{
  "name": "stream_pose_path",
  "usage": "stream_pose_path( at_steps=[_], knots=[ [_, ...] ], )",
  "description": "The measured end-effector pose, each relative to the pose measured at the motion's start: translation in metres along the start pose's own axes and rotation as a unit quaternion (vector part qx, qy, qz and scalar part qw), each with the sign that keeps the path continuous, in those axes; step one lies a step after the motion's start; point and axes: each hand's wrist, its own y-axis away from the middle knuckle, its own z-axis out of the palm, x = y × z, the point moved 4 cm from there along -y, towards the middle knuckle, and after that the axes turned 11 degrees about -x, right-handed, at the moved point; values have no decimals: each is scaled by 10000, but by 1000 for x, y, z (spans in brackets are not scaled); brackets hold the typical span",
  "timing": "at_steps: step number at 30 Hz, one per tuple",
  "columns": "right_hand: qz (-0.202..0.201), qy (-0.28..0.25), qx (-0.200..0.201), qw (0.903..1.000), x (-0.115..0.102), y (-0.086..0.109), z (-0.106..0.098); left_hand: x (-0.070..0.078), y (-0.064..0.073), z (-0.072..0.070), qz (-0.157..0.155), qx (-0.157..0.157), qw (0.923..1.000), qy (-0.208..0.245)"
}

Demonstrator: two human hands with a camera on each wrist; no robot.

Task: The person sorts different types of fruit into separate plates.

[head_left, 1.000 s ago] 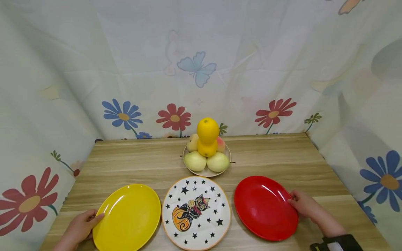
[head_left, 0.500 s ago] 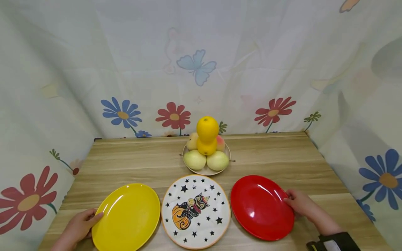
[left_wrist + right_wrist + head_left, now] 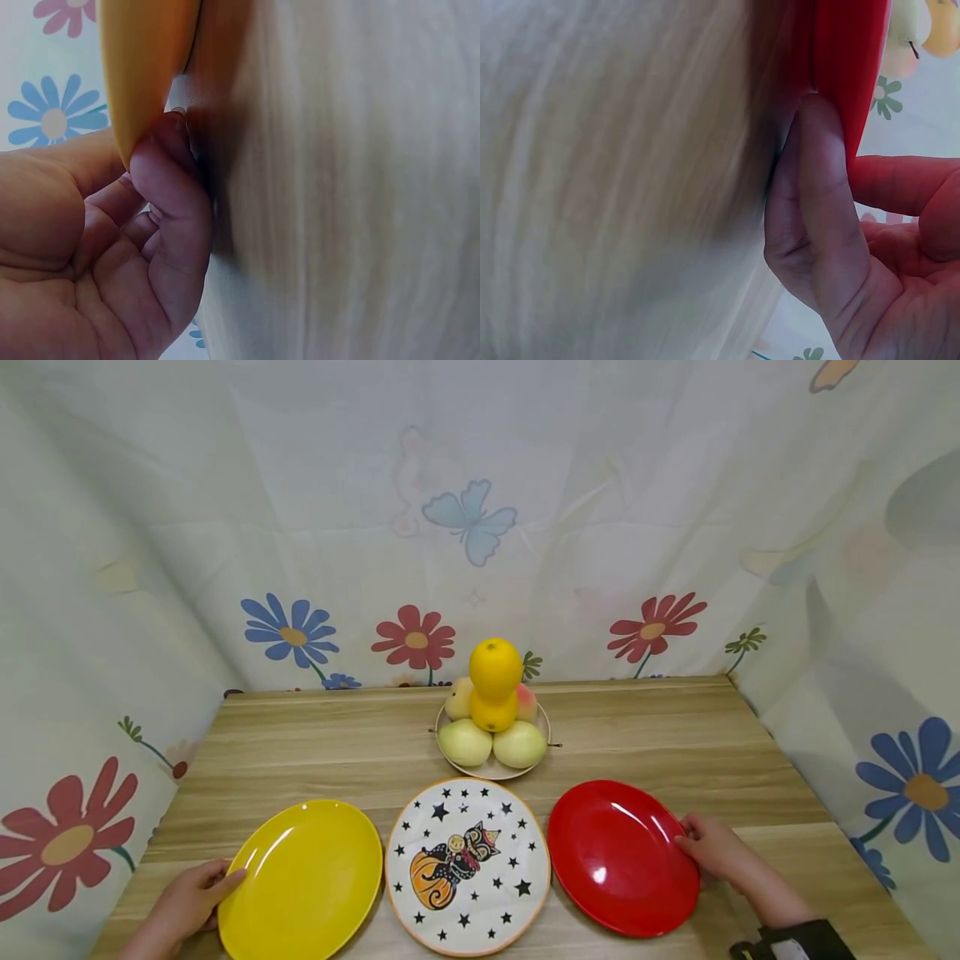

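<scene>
At the left, a glossy yellow plate [image 3: 307, 877] has its outer rim pinched by my left hand [image 3: 187, 897]. The left wrist view shows the thumb on top of the rim and curled fingers [image 3: 176, 202] beneath it. A red plate [image 3: 622, 860] is on the right, its outer rim pinched by my right hand [image 3: 720, 852]. In the right wrist view, fingers [image 3: 821, 180] go under that rim with the thumb above. Between them lies a white plate [image 3: 480, 893] with black stars, a cat and a pumpkin. Both coloured plates sit close beside it.
Behind the white plate stands a shallow bowl [image 3: 491, 771] of fruit. Two pale pears [image 3: 465, 743] lie in front, peaches behind, and yellow round fruit [image 3: 496, 668] is stacked on top. The wooden table [image 3: 330, 735] meets a flower-printed curtain [image 3: 525, 568] at the back and sides.
My right hand has moved left with the red plate, bringing it up close to the white plate. The left hand and the yellow plate stay nearly where they were.
</scene>
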Motion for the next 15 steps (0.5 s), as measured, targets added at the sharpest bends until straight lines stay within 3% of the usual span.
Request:
stream_pose_path(
  at_steps=[15],
  knots=[
    [-93, -85, 128, 9998, -4, 5, 2, -1, 1, -1, 134, -18, 9999, 47]
  ],
)
